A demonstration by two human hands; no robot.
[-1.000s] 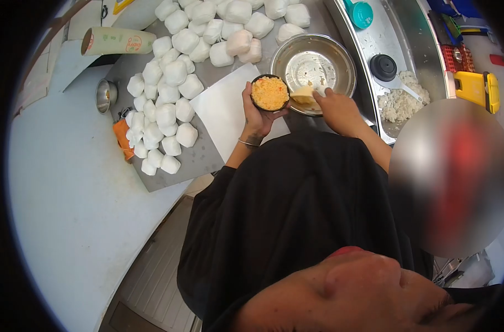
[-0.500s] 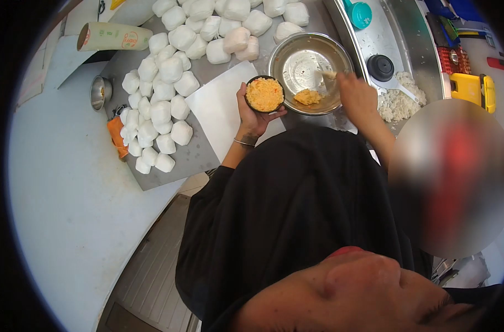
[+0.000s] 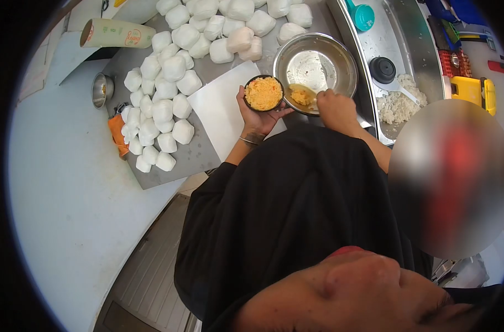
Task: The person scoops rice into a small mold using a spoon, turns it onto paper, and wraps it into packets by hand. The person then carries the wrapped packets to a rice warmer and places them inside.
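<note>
My left hand [image 3: 256, 119] is closed around the underside of a small black bowl [image 3: 281, 103], which is filled level with orange-yellow rice [image 3: 264, 93]. Just right of it, a wide steel mixing bowl [image 3: 316, 65] stands on the counter. My right hand [image 3: 338, 112] is at that bowl's near rim, fingers wrapped round the handle of a spoon [image 3: 307, 88]. The spoon's head is low inside the steel bowl, with a clump of orange-yellow food [image 3: 300, 98] at it. Most of the handle is hidden by my fingers. A white sheet of paper [image 3: 221, 99] lies beneath my left hand.
Many white wrapped bundles [image 3: 173, 68] cover the steel counter, left and far. A small metal bowl [image 3: 101, 90], a paper cup stack [image 3: 122, 34] and an orange cloth-like item [image 3: 118, 134] sit left. Right, a steel tray [image 3: 393, 36] holds white rice [image 3: 398, 105] and a teal scoop [image 3: 363, 17].
My right hand has moved down and left, bringing the spoon from the steel bowl's right side to the food at its near left. My left hand still holds the black bowl.
</note>
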